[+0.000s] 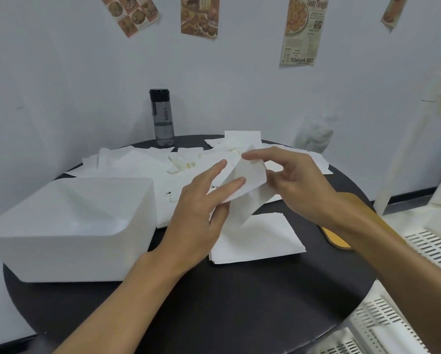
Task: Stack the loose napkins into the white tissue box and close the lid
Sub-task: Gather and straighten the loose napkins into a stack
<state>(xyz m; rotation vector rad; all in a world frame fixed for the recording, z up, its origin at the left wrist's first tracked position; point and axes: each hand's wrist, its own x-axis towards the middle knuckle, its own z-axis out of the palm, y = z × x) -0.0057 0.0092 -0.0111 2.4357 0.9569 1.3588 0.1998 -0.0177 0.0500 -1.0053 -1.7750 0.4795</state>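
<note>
One napkin (247,180) was held above a stack (260,238), mid-table, pinched by left hand (201,213) and right hand (298,185). The box (74,256) stood open, near left. Loose napkins (137,164) littered the far side of the black table (227,302); bottle (162,118) against postered white wall (240,85).

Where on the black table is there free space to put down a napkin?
The near part of the table, in front of the white box and the neat stack, is bare. The far half is crowded with loose napkins.
</note>
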